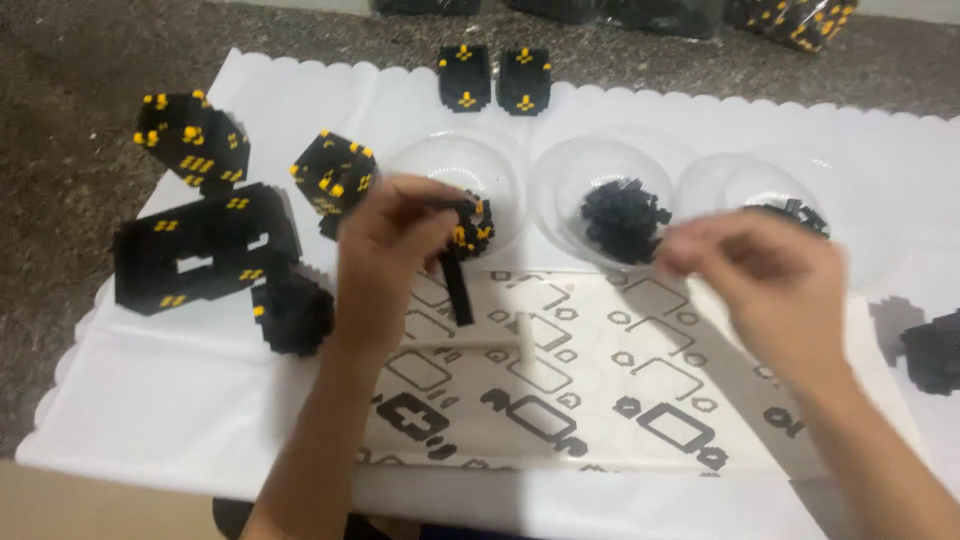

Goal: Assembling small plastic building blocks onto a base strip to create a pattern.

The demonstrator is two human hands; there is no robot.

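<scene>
My left hand pinches a thin black strip of small bricks that hangs down over the printed instruction sheet. It sits just in front of the left clear bowl, which holds black and yellow pieces. My right hand is blurred, fingers drawn together, hovering between the middle bowl of black pieces and the right bowl. Whether it holds a piece cannot be made out.
Black and yellow brick assemblies stand at the left: a large flat block, two cubes and a rounded part. Two small panels lie at the back. A white scalloped cloth covers the table. Another black piece sits far right.
</scene>
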